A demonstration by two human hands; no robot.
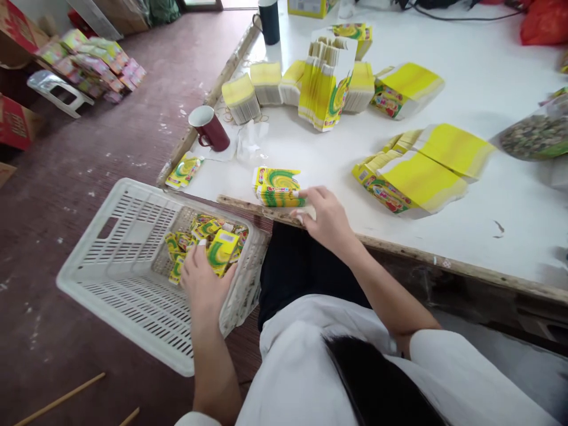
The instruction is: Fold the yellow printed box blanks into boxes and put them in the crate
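Note:
My left hand (204, 277) reaches over the white plastic basket (128, 266), with its thumb and fingers spread. Just beyond them is a small yellow and green carton (222, 249); I cannot tell whether the hand touches it. Several similar cartons (184, 239) lie jumbled in the basket. On the table edge, a short stack of flat printed cartons (277, 188) rests beside my right hand (328, 220). That hand's index finger reaches the right end of the stack, while the thumb stays apart, low by the wooden edge.
The white table (310, 160) carries a maroon mug (210, 129), a dark mug (268, 23), an upright bundle of flat cartons (326, 83) and yellow carton stacks (421, 168). One flat carton (184, 170) lies at the left corner. A stool (60, 92) stands on the floor.

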